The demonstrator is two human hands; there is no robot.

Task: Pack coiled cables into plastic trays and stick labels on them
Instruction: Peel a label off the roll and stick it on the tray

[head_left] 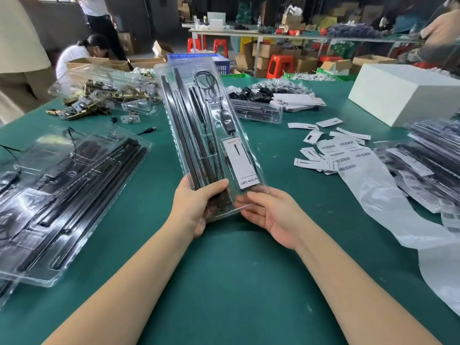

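At the left edge of the green desk (236, 282) lies a stack of clear plastic trays holding black bars (62, 195), laid flat, probably waiting their turn. Further back on that side, a heap of small brass and steel fittings (84, 105) sits under more clear packaging.

Over the desk's middle, the left hand (196, 207) grips the near end of a long clear plastic tray (199, 135), thumb curled across its front, tilting it up toward the camera, seemingly for inspection. It holds black bars, a coiled black cable (207, 85) and a white printed label card (240, 163). The right hand (271, 215) supports the tray's lower right corner with loosely straight fingers, nothing pinched.

Toward the right edge, loose white barcode labels (343, 155) lie scattered within reach, beside a stack of labelled trays (423, 168).
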